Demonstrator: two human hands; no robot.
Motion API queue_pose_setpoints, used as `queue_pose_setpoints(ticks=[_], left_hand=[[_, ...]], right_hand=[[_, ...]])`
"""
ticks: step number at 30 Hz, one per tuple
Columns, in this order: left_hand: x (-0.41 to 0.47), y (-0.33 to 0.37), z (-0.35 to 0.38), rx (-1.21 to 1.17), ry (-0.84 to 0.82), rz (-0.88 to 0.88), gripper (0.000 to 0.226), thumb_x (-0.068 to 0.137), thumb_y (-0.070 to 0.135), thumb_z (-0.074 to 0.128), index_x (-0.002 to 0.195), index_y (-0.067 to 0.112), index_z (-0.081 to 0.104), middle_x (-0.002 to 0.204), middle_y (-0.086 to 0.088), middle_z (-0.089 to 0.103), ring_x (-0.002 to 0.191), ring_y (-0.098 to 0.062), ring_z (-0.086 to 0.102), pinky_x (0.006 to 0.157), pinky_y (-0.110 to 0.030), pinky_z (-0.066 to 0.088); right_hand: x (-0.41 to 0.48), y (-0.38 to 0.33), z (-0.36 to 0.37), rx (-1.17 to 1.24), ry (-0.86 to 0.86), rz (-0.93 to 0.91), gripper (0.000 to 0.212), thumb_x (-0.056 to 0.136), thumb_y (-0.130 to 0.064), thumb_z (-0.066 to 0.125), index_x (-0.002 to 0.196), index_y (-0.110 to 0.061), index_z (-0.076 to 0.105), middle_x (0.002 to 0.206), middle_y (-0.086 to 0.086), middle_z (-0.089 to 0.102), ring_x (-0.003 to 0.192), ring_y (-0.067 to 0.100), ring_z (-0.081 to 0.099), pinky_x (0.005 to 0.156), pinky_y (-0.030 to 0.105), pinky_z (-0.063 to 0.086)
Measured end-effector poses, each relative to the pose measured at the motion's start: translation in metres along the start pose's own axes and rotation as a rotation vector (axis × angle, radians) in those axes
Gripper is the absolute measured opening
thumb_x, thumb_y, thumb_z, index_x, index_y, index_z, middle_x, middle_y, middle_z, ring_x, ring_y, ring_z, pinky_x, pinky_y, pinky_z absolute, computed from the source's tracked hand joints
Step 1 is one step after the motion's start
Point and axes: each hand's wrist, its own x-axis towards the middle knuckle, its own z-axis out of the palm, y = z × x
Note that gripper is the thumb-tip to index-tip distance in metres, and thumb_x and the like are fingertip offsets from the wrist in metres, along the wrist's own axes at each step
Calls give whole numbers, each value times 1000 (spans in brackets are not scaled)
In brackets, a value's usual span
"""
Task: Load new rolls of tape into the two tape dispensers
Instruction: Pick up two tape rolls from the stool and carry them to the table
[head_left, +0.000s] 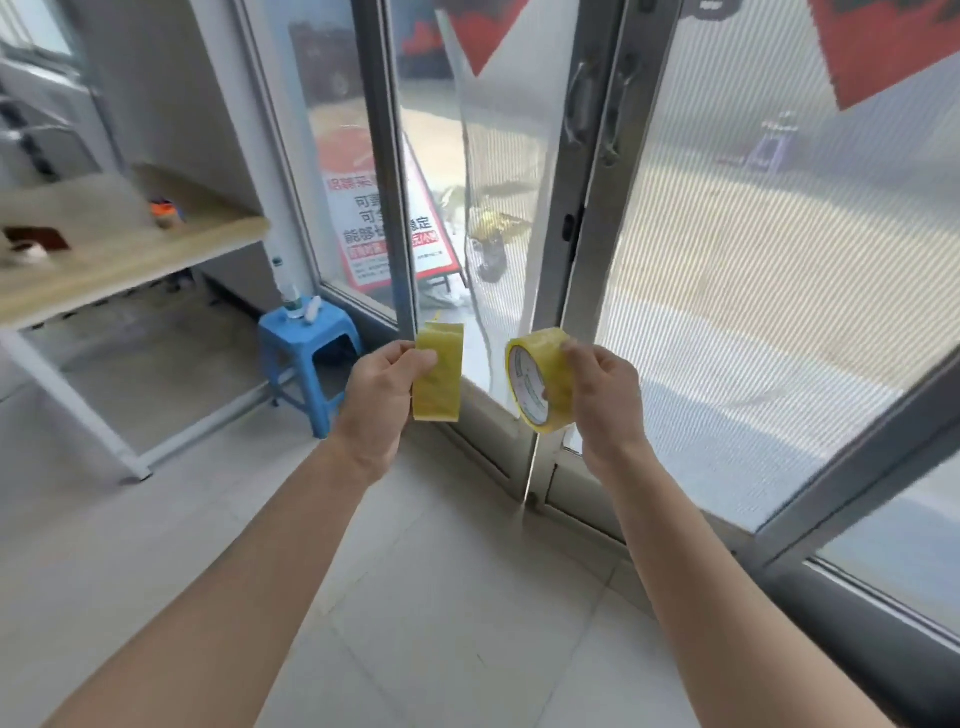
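I hold two yellow rolls of tape out in front of me, above the floor by a glass door. My left hand (382, 397) grips one roll (439, 371), seen edge-on. My right hand (605, 400) grips the other roll (540, 382), tilted so its white printed core faces left. The two rolls are apart, about a hand's width between them. No tape dispenser is in view.
A glass double door with metal frames (566, 291) stands straight ahead. A blue plastic stool (306, 353) with a bottle on it sits at the left. A wooden table (119, 249) with white legs is further left, small objects on it. Pale floor tiles lie below.
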Motion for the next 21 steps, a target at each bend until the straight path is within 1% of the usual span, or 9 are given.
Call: queue_pose_setpoints(ticks=[4,6,8,11,13,15,16,19,21], left_hand=[[18,0,-41,7,153,-4,15,88,13,51,80,16,63,71,0,62,65,-11,59,56,-22,52],[29,3,-53,21,230,10,15,88,12,51,78,16,62,72,-1,60,65,-11,58,58,-22,51],[40,8,-61,26,311,30,16,88,10,50,77,15,60,72,-3,57,64,-12,55,61,-26,47],[58,17,-68,36,405,50,14,88,9,49,78,13,59,73,-6,55,67,-15,51,64,-28,43],[69,19,-74,60,465,59,14,88,9,50,78,13,58,74,-6,53,69,-17,48,66,-29,41],[76,19,-81,85,525,67,11,85,11,53,76,14,58,73,-6,53,71,-17,47,66,-30,39],[78,19,-85,91,553,69,10,82,13,54,74,16,58,73,-5,53,70,-17,47,67,-31,39],[81,21,-101,99,638,62,6,72,21,56,72,17,60,77,-8,55,76,-21,47,74,-34,37],[82,26,-117,107,698,66,10,70,23,56,75,15,61,84,-12,54,81,-23,45,75,-35,36]], right_hand=[[29,6,55,11,-124,9,39,88,-26,55,50,-20,55,45,-14,45,48,5,41,49,24,35],[46,6,78,7,-191,8,32,88,-26,55,58,-15,55,53,-5,47,56,10,43,52,26,36],[64,6,99,8,-260,12,30,88,-25,54,60,-14,53,59,2,42,60,17,40,56,30,34],[94,2,123,3,-345,17,28,88,-27,55,63,-13,56,62,3,45,60,16,40,55,29,33],[112,0,139,7,-391,17,32,87,-27,55,70,-2,60,66,6,48,61,16,43,55,28,34],[127,-1,154,34,-440,16,40,85,-29,55,79,11,56,69,8,46,64,18,41,58,31,33],[132,-1,162,41,-462,17,42,82,-31,55,78,11,55,70,8,45,65,17,40,59,32,32],[140,2,191,52,-541,28,37,79,-34,54,71,2,53,72,7,44,66,17,39,61,32,31],[142,4,217,74,-619,46,41,81,-31,54,75,10,52,74,6,45,69,18,39,63,34,32]])
